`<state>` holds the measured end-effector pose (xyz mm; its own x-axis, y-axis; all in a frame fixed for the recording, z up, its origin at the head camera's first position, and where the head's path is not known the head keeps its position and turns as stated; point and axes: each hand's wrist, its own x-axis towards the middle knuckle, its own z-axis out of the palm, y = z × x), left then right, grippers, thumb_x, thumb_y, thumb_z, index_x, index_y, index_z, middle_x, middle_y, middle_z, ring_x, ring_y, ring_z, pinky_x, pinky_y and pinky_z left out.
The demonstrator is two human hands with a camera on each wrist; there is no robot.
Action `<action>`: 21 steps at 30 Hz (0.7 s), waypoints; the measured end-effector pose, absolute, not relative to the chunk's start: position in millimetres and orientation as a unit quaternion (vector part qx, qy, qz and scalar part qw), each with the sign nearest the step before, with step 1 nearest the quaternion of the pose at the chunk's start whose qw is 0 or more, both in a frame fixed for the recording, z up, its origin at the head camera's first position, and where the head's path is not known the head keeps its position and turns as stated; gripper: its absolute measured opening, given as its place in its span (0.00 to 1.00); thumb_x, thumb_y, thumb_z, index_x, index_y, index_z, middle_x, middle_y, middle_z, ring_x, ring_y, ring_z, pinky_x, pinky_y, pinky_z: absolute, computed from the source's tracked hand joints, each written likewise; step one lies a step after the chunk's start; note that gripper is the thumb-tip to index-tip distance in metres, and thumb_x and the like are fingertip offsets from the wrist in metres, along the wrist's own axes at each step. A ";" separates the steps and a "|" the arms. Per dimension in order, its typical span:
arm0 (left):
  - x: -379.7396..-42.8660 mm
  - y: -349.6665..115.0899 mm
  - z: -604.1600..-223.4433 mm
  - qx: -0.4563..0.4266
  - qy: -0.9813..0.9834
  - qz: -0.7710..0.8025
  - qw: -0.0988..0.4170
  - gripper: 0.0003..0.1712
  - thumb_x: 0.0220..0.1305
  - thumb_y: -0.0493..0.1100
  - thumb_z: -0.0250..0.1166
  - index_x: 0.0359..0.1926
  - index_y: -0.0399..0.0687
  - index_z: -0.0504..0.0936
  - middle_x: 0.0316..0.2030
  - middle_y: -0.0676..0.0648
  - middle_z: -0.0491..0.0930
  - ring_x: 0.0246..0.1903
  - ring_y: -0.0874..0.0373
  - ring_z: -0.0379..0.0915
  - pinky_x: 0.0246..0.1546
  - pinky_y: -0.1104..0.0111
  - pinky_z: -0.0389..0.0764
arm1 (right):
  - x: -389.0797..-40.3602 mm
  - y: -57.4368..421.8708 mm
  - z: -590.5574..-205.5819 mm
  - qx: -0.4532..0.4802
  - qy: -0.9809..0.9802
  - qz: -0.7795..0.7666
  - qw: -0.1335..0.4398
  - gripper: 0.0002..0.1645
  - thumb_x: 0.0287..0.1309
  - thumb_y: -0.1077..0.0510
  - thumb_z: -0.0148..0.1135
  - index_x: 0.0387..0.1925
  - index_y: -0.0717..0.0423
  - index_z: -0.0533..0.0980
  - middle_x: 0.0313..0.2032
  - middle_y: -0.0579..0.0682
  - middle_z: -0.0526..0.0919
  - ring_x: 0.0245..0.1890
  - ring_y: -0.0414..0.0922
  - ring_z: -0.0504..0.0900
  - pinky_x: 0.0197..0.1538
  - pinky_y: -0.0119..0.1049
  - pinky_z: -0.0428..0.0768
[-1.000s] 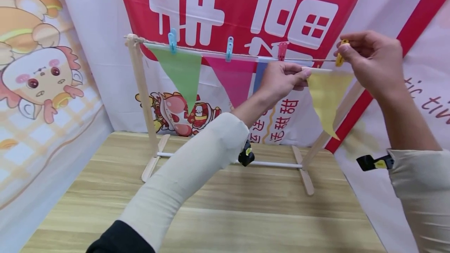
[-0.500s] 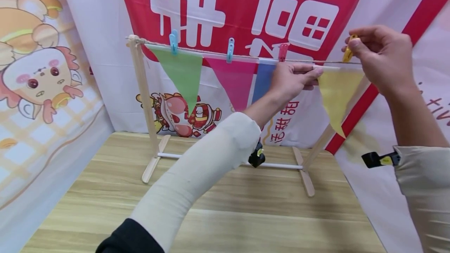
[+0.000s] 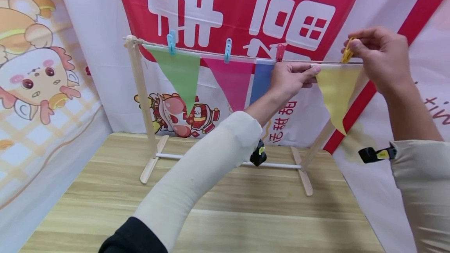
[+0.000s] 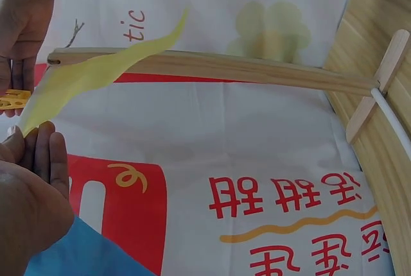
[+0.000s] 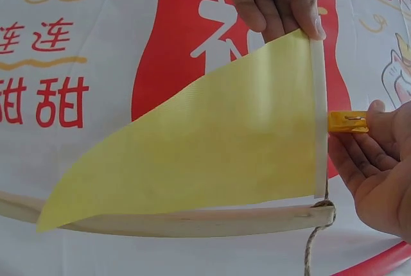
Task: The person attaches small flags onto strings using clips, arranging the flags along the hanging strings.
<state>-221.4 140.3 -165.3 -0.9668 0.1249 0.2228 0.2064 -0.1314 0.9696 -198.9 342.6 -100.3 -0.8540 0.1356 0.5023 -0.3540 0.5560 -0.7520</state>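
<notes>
A yellow triangular pennant [image 3: 335, 93] hangs point down at the right end of the string [image 3: 313, 62]. My left hand [image 3: 291, 79] pinches its top left corner between thumb and fingers. The right hand [image 3: 384, 59] pinches a yellow clothespin [image 3: 348, 51], whose tip meets the white top edge of the pennant [image 5: 218, 135] in the right wrist view. Left of my hands, blue clothespins [image 3: 171, 43] and a red clothespin [image 3: 280, 52] sit on the string over a green pennant [image 3: 179, 75], a pink pennant [image 3: 233, 79] and a blue pennant [image 3: 261, 81], partly hidden by my left hand.
The string runs between two wooden posts [image 3: 141, 93] on flat stick feet [image 3: 149, 169], joined low down by a white rod [image 3: 281, 165]. The frame stands on a wood-grain table [image 3: 225, 218]. Printed cloth [image 3: 112, 73] hangs close behind.
Both hands have shifted right along the string with the yellow pennant. The right hand's clothespin has tilted, and over the last half second has come down slightly to the string and pennant edge.
</notes>
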 end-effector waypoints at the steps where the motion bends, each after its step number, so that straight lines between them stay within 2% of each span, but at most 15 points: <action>1: -221.2 141.1 -165.1 -0.124 -0.660 -0.741 0.028 0.17 0.71 0.43 0.80 0.58 0.47 0.95 0.44 0.49 0.97 0.36 0.62 0.95 0.38 0.75 0.93 | -199.2 344.1 -99.4 0.062 -0.836 0.481 0.256 0.23 0.79 0.44 0.67 0.67 0.47 0.86 0.52 0.31 0.89 0.53 0.30 0.87 0.66 0.19 0.83; 5: -220.4 143.3 -164.6 -0.117 -0.662 -0.740 0.029 0.17 0.71 0.43 0.80 0.58 0.49 0.95 0.44 0.50 0.97 0.35 0.63 0.95 0.38 0.75 0.93 | -200.8 349.2 -95.8 0.046 -0.806 0.541 0.236 0.26 0.72 0.42 0.70 0.64 0.49 0.87 0.51 0.34 0.90 0.52 0.31 0.90 0.64 0.19 0.84; 10: -219.7 143.7 -165.2 -0.115 -0.658 -0.744 0.030 0.17 0.71 0.44 0.80 0.59 0.49 0.95 0.45 0.50 0.97 0.36 0.63 0.95 0.41 0.74 0.94 | -204.6 350.3 -94.2 0.030 -0.785 0.574 0.232 0.25 0.69 0.43 0.73 0.61 0.49 0.88 0.47 0.35 0.92 0.51 0.31 0.92 0.78 0.29 0.78; 13: -219.1 143.7 -165.7 -0.111 -0.655 -0.747 0.030 0.18 0.71 0.44 0.80 0.59 0.50 0.95 0.45 0.52 0.97 0.36 0.63 0.95 0.44 0.72 0.95 | -206.5 350.1 -93.7 0.028 -0.789 0.568 0.232 0.24 0.69 0.43 0.73 0.60 0.49 0.89 0.47 0.34 0.93 0.50 0.30 0.92 0.80 0.33 0.76; 17: -219.3 144.0 -166.0 -0.106 -0.651 -0.751 0.029 0.18 0.71 0.44 0.80 0.59 0.50 0.95 0.46 0.52 0.97 0.37 0.63 0.95 0.48 0.69 0.95 | -208.5 350.3 -93.4 0.035 -0.802 0.553 0.225 0.24 0.70 0.43 0.72 0.60 0.50 0.90 0.46 0.34 0.93 0.49 0.31 0.93 0.75 0.31 0.81; 21: -220.6 144.1 -166.6 -0.106 -0.649 -0.753 0.029 0.17 0.72 0.43 0.79 0.59 0.48 0.95 0.46 0.49 0.97 0.37 0.61 0.96 0.47 0.68 0.96 | -210.2 351.7 -94.7 0.045 -0.821 0.525 0.221 0.23 0.72 0.43 0.70 0.60 0.50 0.90 0.46 0.33 0.92 0.48 0.31 0.93 0.63 0.23 0.86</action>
<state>-220.6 144.1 -166.6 -0.9759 0.0929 0.1973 0.1815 -0.1559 0.9710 -210.2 351.7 -94.7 -0.8987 0.1586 0.4090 -0.3049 0.4444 -0.8423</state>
